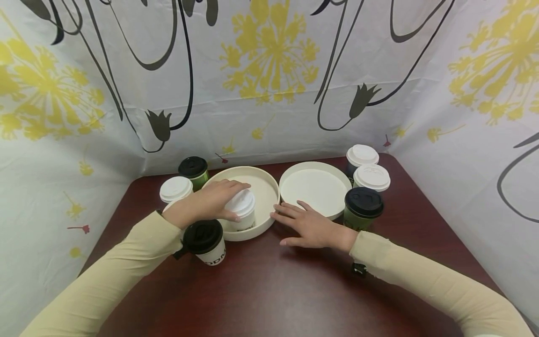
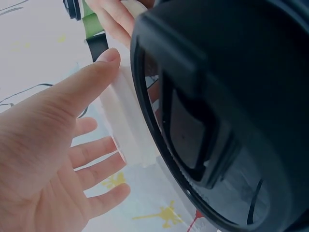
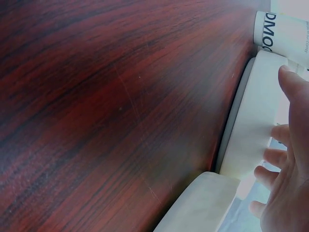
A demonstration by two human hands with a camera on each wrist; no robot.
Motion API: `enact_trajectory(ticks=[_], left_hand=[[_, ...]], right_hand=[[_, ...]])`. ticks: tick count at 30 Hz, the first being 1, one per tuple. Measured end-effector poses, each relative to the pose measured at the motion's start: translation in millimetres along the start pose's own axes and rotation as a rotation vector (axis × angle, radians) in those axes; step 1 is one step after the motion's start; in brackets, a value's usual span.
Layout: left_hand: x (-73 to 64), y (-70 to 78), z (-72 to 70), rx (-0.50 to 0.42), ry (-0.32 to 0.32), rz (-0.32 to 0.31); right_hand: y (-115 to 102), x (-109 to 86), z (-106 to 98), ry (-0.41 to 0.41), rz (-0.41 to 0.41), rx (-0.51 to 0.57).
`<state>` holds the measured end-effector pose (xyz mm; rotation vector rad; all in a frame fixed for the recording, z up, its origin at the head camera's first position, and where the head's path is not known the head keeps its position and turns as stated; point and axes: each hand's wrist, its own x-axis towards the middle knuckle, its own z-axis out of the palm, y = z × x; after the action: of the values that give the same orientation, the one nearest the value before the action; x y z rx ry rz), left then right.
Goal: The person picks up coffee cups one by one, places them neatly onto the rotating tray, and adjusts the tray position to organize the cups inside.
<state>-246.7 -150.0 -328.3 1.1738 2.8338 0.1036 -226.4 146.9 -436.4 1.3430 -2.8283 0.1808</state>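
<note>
A white-lidded paper cup point(image 1: 243, 208) stands upright in the left cream round tray point(image 1: 266, 220). My left hand point(image 1: 212, 199) reaches over that tray beside the cup, thumb in front and fingers behind. In the left wrist view the left hand point(image 2: 63, 140) has its fingers spread and fairly straight; contact with the cup is unclear. My right hand point(image 1: 309, 227) extends straight fingers where the two trays meet, in front of the right tray point(image 1: 313, 187). In the right wrist view the right hand point(image 3: 289, 164) is beside the tray walls and holds nothing.
A black-lidded cup point(image 1: 205, 241) stands close below my left wrist. Behind that arm are a white-lidded cup point(image 1: 176, 188) and a green cup point(image 1: 195, 172). Right of the right tray stand two white-lidded cups and a black-lidded green cup point(image 1: 363, 208). Patterned cloth point(image 1: 269, 131) walls the table.
</note>
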Motion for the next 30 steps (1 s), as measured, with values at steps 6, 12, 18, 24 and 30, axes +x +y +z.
enact_trajectory(ticks=[6,12,18,24,30], left_hand=[[-0.4,1.4,0.2,0.007,0.002,0.002],[-2.7,3.0,-2.5,0.003,0.002,-0.006],[-8.7,7.7,-13.8,0.002,0.044,0.003],[-27.3,29.9,-28.7,0.061,0.116,-0.001],[-50.4,72.0,-23.8,0.162,0.262,0.032]], right_hand=[[1,0.0,2,-0.008,0.007,0.01],[1,-0.2,2,-0.005,0.005,0.009],[1,0.2,2,0.008,-0.007,-0.004],[1,0.5,2,0.007,-0.008,0.002],[0,0.2,2,0.006,-0.007,0.009]])
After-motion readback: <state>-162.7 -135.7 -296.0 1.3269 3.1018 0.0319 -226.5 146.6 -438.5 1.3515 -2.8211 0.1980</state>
